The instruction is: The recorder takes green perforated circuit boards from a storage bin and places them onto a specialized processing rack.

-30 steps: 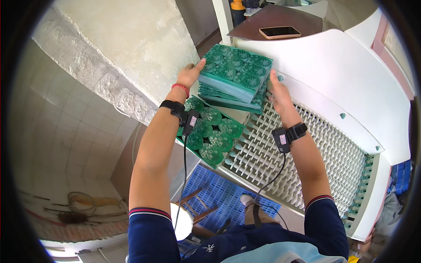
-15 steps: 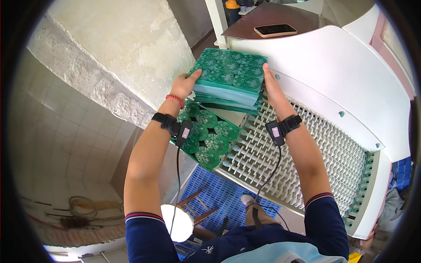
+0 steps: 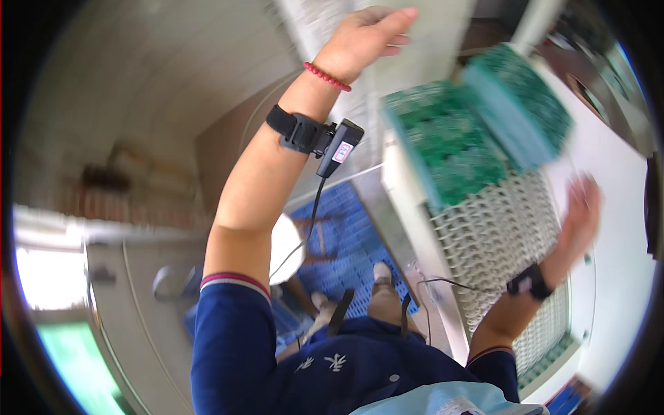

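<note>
My left hand (image 3: 366, 40) is raised at the top middle, away from the boards. It holds nothing, its fingers loosely bent and the thumb apart. At the right, my right hand (image 3: 582, 211) hangs in the air near the white machine side, blurred, with fingers stretched and nothing visible in them. A tall stack of green printed circuit board panels (image 3: 526, 104) stands at the upper right, untouched. Against it on the left lies a lower pile of green panels with round boards (image 3: 446, 149). Each wrist wears a black strapped device with a cable.
The white roller conveyor (image 3: 484, 242) runs toward me from the panels, beside the white machine panel (image 3: 591, 277). A blue slatted mat (image 3: 346, 228) covers the floor under a white round-topped stool (image 3: 287, 249). A plastered pillar (image 3: 422, 55) rises behind.
Both hands have let go of the panel stack, which now stands alone. My left hand moved up and away, my right hand down and right. The view has turned left.
</note>
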Demonstrator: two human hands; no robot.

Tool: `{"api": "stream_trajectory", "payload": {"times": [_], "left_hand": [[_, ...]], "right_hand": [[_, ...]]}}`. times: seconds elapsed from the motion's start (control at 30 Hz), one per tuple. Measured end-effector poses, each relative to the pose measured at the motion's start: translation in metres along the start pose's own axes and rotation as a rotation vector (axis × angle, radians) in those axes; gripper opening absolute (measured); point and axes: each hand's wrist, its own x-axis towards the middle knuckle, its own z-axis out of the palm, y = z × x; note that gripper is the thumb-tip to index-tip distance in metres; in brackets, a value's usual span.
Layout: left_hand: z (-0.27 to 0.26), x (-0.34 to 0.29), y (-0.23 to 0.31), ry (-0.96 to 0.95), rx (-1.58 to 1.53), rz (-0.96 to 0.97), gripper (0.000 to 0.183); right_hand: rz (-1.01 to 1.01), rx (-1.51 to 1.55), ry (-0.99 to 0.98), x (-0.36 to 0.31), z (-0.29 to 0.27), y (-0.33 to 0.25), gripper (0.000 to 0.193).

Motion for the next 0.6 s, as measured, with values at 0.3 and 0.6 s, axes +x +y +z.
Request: {"api": "stream_trajectory", "payload": {"times": [0.3, 0.6], "left_hand": [[-0.182, -0.398, -0.156, 0.339, -0.042, -0.542, 0.029], [-0.234, -0.75, -0.227, 0.999, 0.41, -1.27, 0.048]], "right_hand": [[0.336, -0.118, -1.092, -0.233, 0.134, 0.047, 0.018], [1.122, -0.216, -1.47, -0.453, 0.271, 0.149, 0.02]]}}
